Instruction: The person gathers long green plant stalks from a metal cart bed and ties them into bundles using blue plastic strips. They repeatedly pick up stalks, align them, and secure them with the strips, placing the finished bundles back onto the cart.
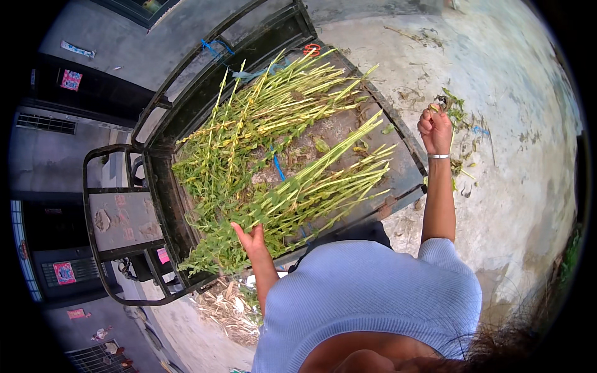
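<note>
One cart bed [404, 163]: dark, railed at left edge.
Green stalks [329, 177]: two heaps aboard, leafy leftward, pale bare ends toward right edge.
Left hand [251, 241]: thumb spread, released, at leafy ends by near edge.
Right hand [436, 132]: clenched past right edge, contents unclear.

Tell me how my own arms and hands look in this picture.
Your left hand and right hand are gloveless. A slim silvery bracelet circles the right wrist; none shows on the left. The light blue ribbed knit top has a short right sleeve.
</note>
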`<state>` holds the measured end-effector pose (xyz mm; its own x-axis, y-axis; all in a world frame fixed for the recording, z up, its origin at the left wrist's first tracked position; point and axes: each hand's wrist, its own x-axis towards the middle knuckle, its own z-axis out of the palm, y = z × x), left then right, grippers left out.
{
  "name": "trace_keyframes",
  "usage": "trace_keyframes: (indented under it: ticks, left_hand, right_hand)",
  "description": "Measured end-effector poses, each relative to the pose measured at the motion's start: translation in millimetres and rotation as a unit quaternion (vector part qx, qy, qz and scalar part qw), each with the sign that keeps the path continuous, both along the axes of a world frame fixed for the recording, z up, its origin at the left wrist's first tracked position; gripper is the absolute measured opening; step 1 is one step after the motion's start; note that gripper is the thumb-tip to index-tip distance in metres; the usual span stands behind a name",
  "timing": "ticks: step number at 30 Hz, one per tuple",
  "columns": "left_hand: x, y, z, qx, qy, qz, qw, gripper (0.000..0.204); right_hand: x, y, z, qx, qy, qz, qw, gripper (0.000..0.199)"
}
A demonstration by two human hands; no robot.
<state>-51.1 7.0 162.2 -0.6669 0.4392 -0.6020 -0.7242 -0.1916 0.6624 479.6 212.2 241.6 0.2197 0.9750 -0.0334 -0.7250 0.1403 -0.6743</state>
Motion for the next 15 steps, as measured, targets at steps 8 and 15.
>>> trace_keyframes:
  ticks: [8,15]
  left_hand:
    - [23,-8,7,0.011,0.137,-0.085,0.987,0.068]
    - [35,-14,0,-0.071,0.269,-0.142,0.95,0.064]
  right_hand:
    - [53,-38,-20,-0.314,-0.869,-0.094,0.371,0.037]
    - [-178,-60,-69,-0.089,-0.418,0.175,0.887,0.031]
